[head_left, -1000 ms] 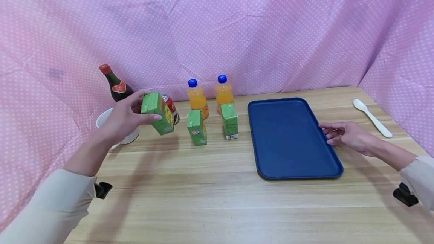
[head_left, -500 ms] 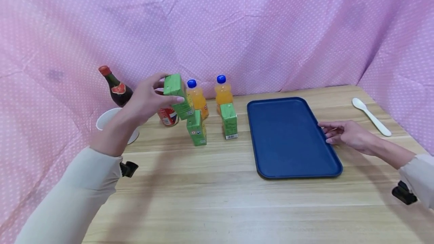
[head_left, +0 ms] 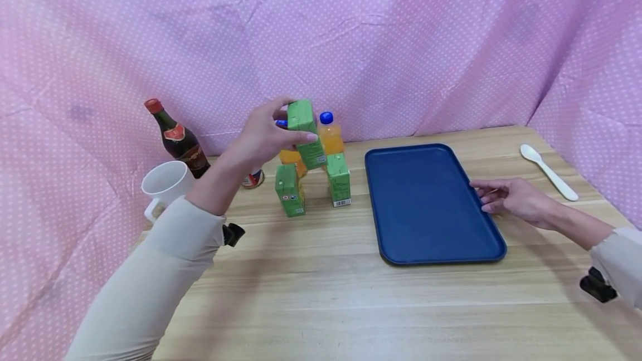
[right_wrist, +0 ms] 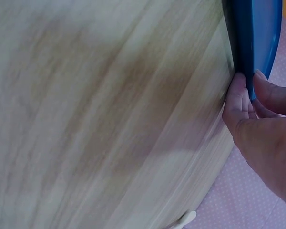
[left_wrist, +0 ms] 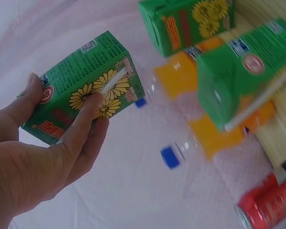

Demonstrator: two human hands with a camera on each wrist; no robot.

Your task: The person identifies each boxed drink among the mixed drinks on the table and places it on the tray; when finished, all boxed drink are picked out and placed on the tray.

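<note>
My left hand [head_left: 268,132] grips a green drink carton [head_left: 307,132] between thumb and fingers, raised above the table. In the left wrist view yellow flowers and a straw show on the held carton [left_wrist: 86,86]. Two similar cartons stand below it, a left carton [head_left: 290,191] and a right carton [head_left: 339,183]. Behind them are two orange drink bottles with blue caps, the right bottle [head_left: 331,135] and the left bottle [head_left: 291,159], which my hand partly covers. My right hand [head_left: 516,202] pinches the right rim of a blue tray [head_left: 436,205], thumb inside and fingers outside.
A dark bottle with a red cap [head_left: 180,141] and a white mug [head_left: 168,183] stand at the left. A red can [head_left: 253,179] is mostly hidden behind my left arm. The white spoon [head_left: 549,171] lies right of the tray. A pink dotted cloth [head_left: 401,43] hangs behind the table.
My left hand has carried the carton rightward and up, from beside the can to above the two standing cartons. The right hand and the tray stay put.
</note>
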